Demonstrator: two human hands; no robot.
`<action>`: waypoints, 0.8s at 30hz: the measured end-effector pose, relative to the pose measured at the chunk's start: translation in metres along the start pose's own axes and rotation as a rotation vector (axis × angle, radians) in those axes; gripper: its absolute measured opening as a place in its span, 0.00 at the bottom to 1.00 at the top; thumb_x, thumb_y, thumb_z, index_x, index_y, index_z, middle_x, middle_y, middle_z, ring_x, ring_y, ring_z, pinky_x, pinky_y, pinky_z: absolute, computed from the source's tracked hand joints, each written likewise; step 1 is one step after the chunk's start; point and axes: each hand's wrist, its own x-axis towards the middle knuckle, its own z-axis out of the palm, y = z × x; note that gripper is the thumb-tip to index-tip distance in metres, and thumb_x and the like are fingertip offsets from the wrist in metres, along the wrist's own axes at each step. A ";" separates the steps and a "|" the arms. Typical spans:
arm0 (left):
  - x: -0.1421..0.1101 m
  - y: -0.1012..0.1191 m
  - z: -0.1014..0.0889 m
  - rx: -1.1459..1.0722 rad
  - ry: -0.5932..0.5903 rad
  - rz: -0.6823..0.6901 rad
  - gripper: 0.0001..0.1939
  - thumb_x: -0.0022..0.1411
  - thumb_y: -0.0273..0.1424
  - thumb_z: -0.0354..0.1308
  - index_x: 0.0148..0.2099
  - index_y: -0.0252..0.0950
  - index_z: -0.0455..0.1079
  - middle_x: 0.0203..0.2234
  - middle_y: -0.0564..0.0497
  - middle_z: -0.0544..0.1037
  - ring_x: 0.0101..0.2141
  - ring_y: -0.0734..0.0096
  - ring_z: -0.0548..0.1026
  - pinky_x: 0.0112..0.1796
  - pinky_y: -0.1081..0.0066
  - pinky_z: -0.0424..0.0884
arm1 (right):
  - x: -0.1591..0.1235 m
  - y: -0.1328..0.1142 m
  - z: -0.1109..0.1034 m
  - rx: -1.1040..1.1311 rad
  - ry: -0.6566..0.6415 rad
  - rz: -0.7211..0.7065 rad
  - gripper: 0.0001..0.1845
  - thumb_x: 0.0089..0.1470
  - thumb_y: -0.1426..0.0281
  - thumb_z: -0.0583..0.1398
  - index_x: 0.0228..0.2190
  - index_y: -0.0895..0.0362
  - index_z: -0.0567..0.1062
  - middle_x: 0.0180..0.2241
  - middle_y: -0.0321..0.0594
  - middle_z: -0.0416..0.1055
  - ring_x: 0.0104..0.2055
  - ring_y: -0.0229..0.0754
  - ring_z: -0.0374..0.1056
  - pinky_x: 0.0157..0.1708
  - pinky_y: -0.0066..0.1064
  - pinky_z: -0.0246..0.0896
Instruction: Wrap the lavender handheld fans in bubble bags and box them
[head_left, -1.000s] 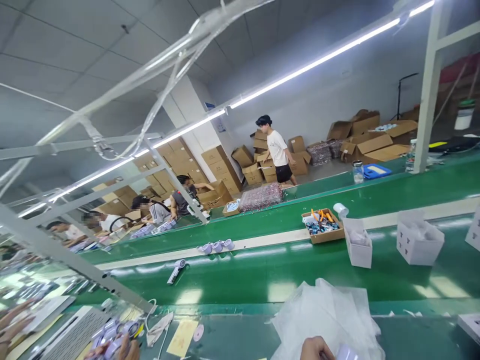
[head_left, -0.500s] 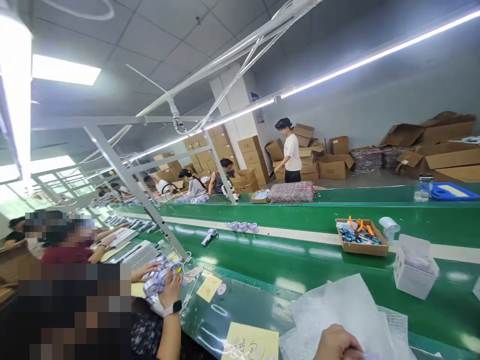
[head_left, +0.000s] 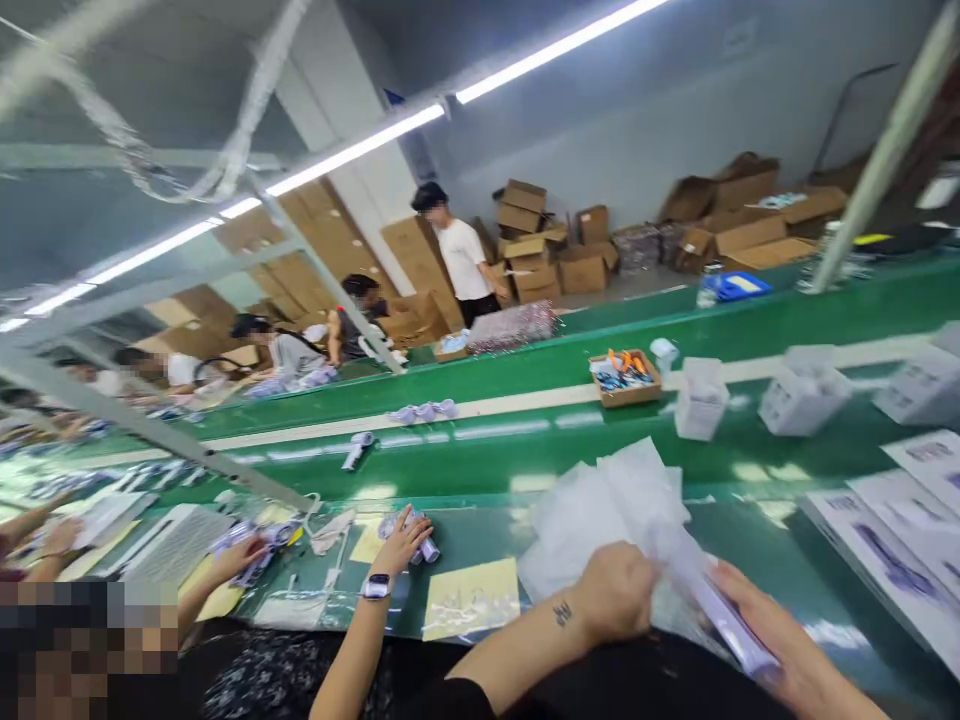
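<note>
A green bench (head_left: 480, 480) runs ahead of both hands. The right hand (head_left: 772, 630) grips a lavender device (head_left: 724, 615), tilted between the hands. The left hand (head_left: 619, 590) is closed at its far end; blur hides what it pinches. White bags (head_left: 600, 515) lie just beyond the left hand, boxes (head_left: 889, 530) right of the right.

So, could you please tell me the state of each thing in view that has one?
Lavender device: tilted, held in the right hand.
Left hand: closed; its grip is unclear.
White sheets: loosely fanned.
Yellow note: lying flat.
Tool carton: open, filled.
White boxes: upright, apparently open.
Brown cartons: several open.
Tube light: lit.
</note>
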 end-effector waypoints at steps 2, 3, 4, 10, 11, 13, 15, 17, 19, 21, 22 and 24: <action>0.004 0.006 -0.004 -0.052 0.052 -0.073 0.11 0.58 0.26 0.48 0.40 0.33 0.70 0.29 0.43 0.74 0.32 0.63 0.71 0.34 0.67 0.67 | -0.010 -0.004 0.007 0.128 0.071 0.064 0.11 0.43 0.64 0.64 0.30 0.52 0.69 0.22 0.35 0.72 0.24 0.42 0.71 0.22 0.30 0.69; 0.008 0.010 -0.007 -0.137 0.038 -0.102 0.10 0.58 0.26 0.49 0.40 0.34 0.70 0.29 0.45 0.74 0.33 0.65 0.72 0.35 0.68 0.67 | -0.015 -0.006 0.009 0.163 0.087 0.085 0.10 0.43 0.65 0.64 0.28 0.54 0.69 0.21 0.36 0.72 0.23 0.40 0.70 0.23 0.29 0.68; 0.013 0.013 -0.010 -0.241 0.005 -0.132 0.09 0.58 0.26 0.50 0.39 0.35 0.70 0.30 0.46 0.75 0.33 0.67 0.72 0.36 0.70 0.66 | -0.020 -0.008 0.009 0.178 0.083 0.100 0.09 0.44 0.66 0.63 0.26 0.55 0.69 0.21 0.36 0.71 0.22 0.39 0.69 0.23 0.27 0.66; 0.048 0.029 -0.020 -0.671 -0.170 -0.657 0.04 0.48 0.27 0.57 0.29 0.32 0.71 0.15 0.56 0.68 0.18 0.78 0.62 0.20 0.77 0.55 | -0.065 -0.041 -0.025 -0.149 -0.091 0.156 0.12 0.45 0.60 0.62 0.24 0.56 0.70 0.26 0.36 0.70 0.29 0.39 0.67 0.26 0.27 0.64; 0.052 0.031 -0.022 -0.748 -0.195 -0.682 0.05 0.48 0.29 0.58 0.28 0.32 0.70 0.14 0.57 0.65 0.16 0.79 0.60 0.18 0.77 0.53 | -0.072 -0.050 -0.031 -0.226 -0.065 0.098 0.12 0.46 0.58 0.61 0.26 0.55 0.71 0.30 0.37 0.71 0.34 0.40 0.68 0.29 0.28 0.65; 0.059 0.032 -0.029 -0.912 -0.182 -0.691 0.09 0.47 0.33 0.60 0.28 0.32 0.69 0.12 0.58 0.63 0.15 0.80 0.58 0.17 0.77 0.53 | -0.083 -0.068 -0.039 -0.331 -0.032 -0.040 0.14 0.47 0.56 0.59 0.27 0.55 0.72 0.34 0.38 0.71 0.38 0.41 0.66 0.33 0.29 0.66; 0.067 0.031 -0.041 -1.061 -0.109 -0.676 0.13 0.48 0.38 0.62 0.28 0.32 0.68 0.12 0.58 0.62 0.14 0.80 0.58 0.18 0.77 0.55 | -0.089 -0.082 -0.041 -0.349 -0.042 -0.160 0.15 0.48 0.56 0.58 0.27 0.56 0.72 0.33 0.38 0.71 0.37 0.41 0.66 0.35 0.30 0.66; 0.076 0.028 -0.052 -1.165 -0.064 -0.574 0.18 0.49 0.42 0.63 0.32 0.31 0.69 0.18 0.55 0.67 0.18 0.78 0.63 0.22 0.76 0.61 | -0.090 -0.088 -0.037 -0.265 -0.056 -0.241 0.15 0.49 0.56 0.58 0.26 0.56 0.71 0.30 0.37 0.71 0.35 0.41 0.67 0.38 0.32 0.65; 0.084 0.026 -0.057 -1.202 -0.151 -0.432 0.31 0.40 0.43 0.70 0.44 0.33 0.68 0.31 0.50 0.73 0.27 0.74 0.69 0.31 0.73 0.65 | -0.087 -0.087 -0.028 -0.119 -0.068 -0.297 0.14 0.49 0.58 0.58 0.25 0.57 0.70 0.30 0.37 0.71 0.35 0.40 0.67 0.40 0.33 0.64; 0.089 0.029 -0.048 -1.172 -0.294 -0.345 0.50 0.26 0.39 0.75 0.55 0.37 0.62 0.41 0.47 0.71 0.34 0.69 0.70 0.37 0.71 0.66 | -0.081 -0.083 -0.022 -0.046 -0.097 -0.335 0.13 0.49 0.60 0.59 0.23 0.57 0.67 0.29 0.37 0.71 0.32 0.39 0.67 0.36 0.31 0.64; 0.090 0.031 -0.040 -1.140 -0.355 -0.339 0.52 0.24 0.38 0.76 0.55 0.37 0.61 0.40 0.48 0.71 0.35 0.69 0.70 0.37 0.71 0.66 | -0.076 -0.079 -0.023 -0.071 -0.114 -0.358 0.14 0.49 0.60 0.59 0.22 0.57 0.67 0.28 0.36 0.70 0.30 0.38 0.66 0.34 0.29 0.63; 0.090 0.035 -0.020 -1.067 -0.370 -0.375 0.35 0.34 0.39 0.73 0.45 0.34 0.67 0.31 0.52 0.71 0.31 0.72 0.68 0.33 0.74 0.65 | -0.066 -0.072 -0.039 -0.221 -0.138 -0.404 0.14 0.50 0.60 0.58 0.22 0.57 0.68 0.29 0.37 0.71 0.30 0.38 0.65 0.32 0.29 0.62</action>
